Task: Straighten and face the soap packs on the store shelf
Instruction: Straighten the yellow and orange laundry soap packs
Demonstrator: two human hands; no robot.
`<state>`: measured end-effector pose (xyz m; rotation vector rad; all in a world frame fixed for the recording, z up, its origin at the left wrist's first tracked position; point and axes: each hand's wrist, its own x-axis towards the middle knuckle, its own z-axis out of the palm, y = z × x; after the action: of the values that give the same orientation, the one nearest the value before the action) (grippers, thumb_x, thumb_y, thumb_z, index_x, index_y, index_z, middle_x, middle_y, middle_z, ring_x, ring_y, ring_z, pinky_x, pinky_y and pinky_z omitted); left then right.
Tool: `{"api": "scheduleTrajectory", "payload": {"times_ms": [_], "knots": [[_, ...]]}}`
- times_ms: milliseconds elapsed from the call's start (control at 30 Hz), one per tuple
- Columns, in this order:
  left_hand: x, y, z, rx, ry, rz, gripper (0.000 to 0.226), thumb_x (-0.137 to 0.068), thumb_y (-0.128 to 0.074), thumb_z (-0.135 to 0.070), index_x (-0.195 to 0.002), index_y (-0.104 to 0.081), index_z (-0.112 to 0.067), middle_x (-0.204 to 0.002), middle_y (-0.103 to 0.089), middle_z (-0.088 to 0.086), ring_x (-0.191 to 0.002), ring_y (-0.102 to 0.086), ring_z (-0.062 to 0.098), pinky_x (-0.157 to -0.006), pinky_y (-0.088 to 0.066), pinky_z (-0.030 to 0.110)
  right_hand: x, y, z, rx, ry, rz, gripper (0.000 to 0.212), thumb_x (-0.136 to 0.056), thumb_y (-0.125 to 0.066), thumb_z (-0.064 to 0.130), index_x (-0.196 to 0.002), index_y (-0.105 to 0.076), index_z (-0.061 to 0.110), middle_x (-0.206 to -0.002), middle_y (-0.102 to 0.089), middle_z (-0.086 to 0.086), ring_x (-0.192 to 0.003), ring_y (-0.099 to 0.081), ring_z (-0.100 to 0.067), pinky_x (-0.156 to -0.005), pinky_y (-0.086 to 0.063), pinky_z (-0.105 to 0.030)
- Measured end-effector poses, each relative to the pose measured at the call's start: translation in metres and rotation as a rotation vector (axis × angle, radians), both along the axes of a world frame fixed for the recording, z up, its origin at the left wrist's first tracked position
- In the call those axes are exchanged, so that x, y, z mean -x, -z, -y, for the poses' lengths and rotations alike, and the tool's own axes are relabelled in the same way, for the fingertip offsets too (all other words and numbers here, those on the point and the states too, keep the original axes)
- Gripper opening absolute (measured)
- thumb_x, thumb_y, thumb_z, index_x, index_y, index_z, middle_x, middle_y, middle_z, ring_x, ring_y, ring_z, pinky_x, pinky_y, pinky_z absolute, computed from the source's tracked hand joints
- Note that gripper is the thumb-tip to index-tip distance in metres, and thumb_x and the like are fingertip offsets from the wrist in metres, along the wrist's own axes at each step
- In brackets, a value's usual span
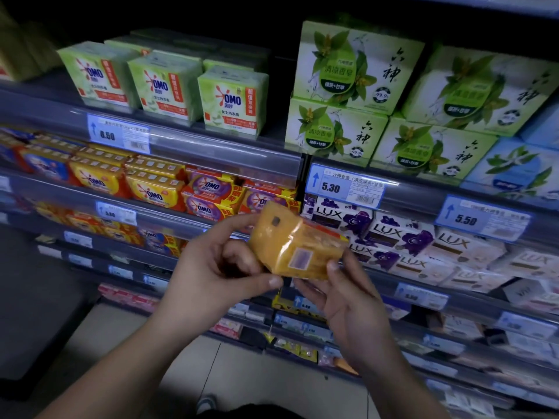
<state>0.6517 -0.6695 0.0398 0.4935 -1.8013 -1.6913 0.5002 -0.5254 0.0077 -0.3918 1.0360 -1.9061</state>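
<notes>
An orange soap pack (295,243) in clear wrap, with a small purple label facing me, is held in front of the shelves at mid-height. My left hand (217,267) grips its left end, thumb under the pack's lower edge. My right hand (338,294) holds its lower right side, thumb on the front. Behind the pack, purple and yellow OMO soap packs (208,195) lie stacked on the second shelf, some of them crooked.
Green OMO packs (231,101) and green boxed soaps (357,68) stand on the top shelf. White and purple LUX boxes (399,234) fill the shelf to the right. Price rails (344,186) run along each shelf front. Lower shelves and a tiled floor (242,382) lie below.
</notes>
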Motion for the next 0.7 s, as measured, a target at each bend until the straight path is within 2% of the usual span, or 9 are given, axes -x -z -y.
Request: {"api": "scheduleTrajectory", "payload": {"times_ms": [167, 267, 333, 367, 467, 533, 600, 633, 700], "knots": [[0.0, 0.0, -0.008, 0.175, -0.138, 0.085, 0.068, -0.057, -0.089, -0.046, -0.12, -0.065, -0.041, -0.056, -0.051, -0.012, -0.052, -0.05, 0.004, -0.055, -0.045, 0.018, -0.001, 0.008, 0.0, 0.021, -0.008, 0.092, 0.038, -0.099, -0.049, 0.015, -0.133, -0.065, 0.019, -0.14, -0.063, -0.018, -0.126, -0.063, -0.04, -0.094, -0.058, -0.044], [-0.005, 0.001, -0.002, 0.301, -0.143, 0.139, 0.066, -0.067, -0.082, -0.051, -0.128, -0.061, -0.038, -0.089, -0.058, -0.016, -0.076, -0.058, 0.007, -0.066, -0.048, 0.018, 0.0, 0.005, -0.004, -0.012, 0.042, -0.057, 0.035, -0.095, -0.063, 0.024, -0.129, -0.066, 0.019, -0.133, -0.068, -0.015, -0.123, -0.066, -0.037, -0.094, -0.058, -0.043], [-0.007, 0.003, 0.003, 0.121, -0.016, 0.108, 0.067, -0.074, -0.078, -0.042, -0.138, -0.057, -0.036, -0.123, -0.062, -0.007, -0.106, -0.065, 0.017, -0.083, -0.058, 0.029, 0.002, -0.001, -0.008, -0.037, 0.08, -0.208, 0.041, -0.089, -0.072, 0.026, -0.128, -0.063, 0.021, -0.129, -0.07, -0.012, -0.12, -0.067, -0.034, -0.091, -0.059, -0.042], [-0.007, 0.004, 0.004, 0.008, 0.069, 0.081, 0.067, -0.077, -0.076, -0.037, -0.141, -0.055, -0.036, -0.131, -0.063, 0.0, -0.115, -0.065, 0.022, -0.087, -0.059, 0.035, 0.002, -0.004, -0.011, -0.055, 0.1, -0.315, 0.043, -0.088, -0.076, 0.022, -0.128, -0.061, 0.023, -0.129, -0.069, -0.009, -0.119, -0.068, -0.031, -0.091, -0.059, -0.042], [-0.005, 0.006, 0.004, -0.276, 0.186, 0.02, 0.062, -0.085, -0.074, -0.035, -0.143, -0.053, -0.037, -0.135, -0.066, 0.006, -0.124, -0.064, 0.029, -0.092, -0.058, 0.04, 0.003, -0.01, -0.014, -0.114, 0.126, -0.67, 0.053, -0.09, -0.074, 0.002, -0.133, -0.054, 0.025, -0.141, -0.061, 0.004, -0.124, -0.065, -0.019, -0.09, -0.061, -0.033], [-0.004, 0.008, 0.006, -0.389, 0.191, -0.032, 0.058, -0.088, -0.067, -0.037, -0.144, -0.053, -0.035, -0.131, -0.066, 0.013, -0.127, -0.061, 0.034, -0.093, -0.058, 0.042, 0.002, -0.011, -0.016, -0.077, 0.093, -0.709, 0.056, -0.089, -0.068, -0.009, -0.132, -0.053, 0.023, -0.152, -0.05, 0.008, -0.132, -0.059, -0.017, -0.085, -0.061, -0.028], [-0.005, 0.013, 0.008, -0.396, 0.158, -0.069, 0.059, -0.088, -0.068, -0.028, -0.145, -0.053, -0.032, -0.108, -0.064, 0.026, -0.119, -0.06, 0.038, -0.092, -0.059, 0.045, 0.002, -0.011, -0.016, -0.029, 0.048, -0.685, 0.053, -0.088, -0.069, -0.003, -0.132, -0.051, 0.021, -0.159, -0.041, 0.008, -0.138, -0.053, -0.021, -0.084, -0.061, -0.038], [-0.006, 0.014, 0.009, -0.379, 0.148, -0.09, 0.062, -0.087, -0.071, -0.022, -0.146, -0.052, -0.031, -0.1, -0.066, 0.019, -0.114, -0.062, 0.038, -0.091, -0.059, 0.045, 0.003, -0.011, -0.016, -0.018, 0.024, -0.672, 0.053, -0.088, -0.072, 0.004, -0.133, -0.049, 0.021, -0.159, -0.04, 0.008, -0.139, -0.052, -0.023, -0.087, -0.061, -0.041], [-0.007, 0.016, 0.009, -0.36, 0.134, -0.134, 0.07, -0.083, -0.077, -0.011, -0.145, -0.05, -0.026, -0.121, -0.07, 0.009, -0.117, -0.066, 0.037, -0.09, -0.058, 0.043, 0.006, -0.013, -0.015, -0.03, -0.032, -0.604, 0.057, -0.088, -0.073, 0.019, -0.138, -0.046, 0.024, -0.153, -0.047, 0.004, -0.135, -0.056, -0.029, -0.093, -0.058, -0.045]]}}
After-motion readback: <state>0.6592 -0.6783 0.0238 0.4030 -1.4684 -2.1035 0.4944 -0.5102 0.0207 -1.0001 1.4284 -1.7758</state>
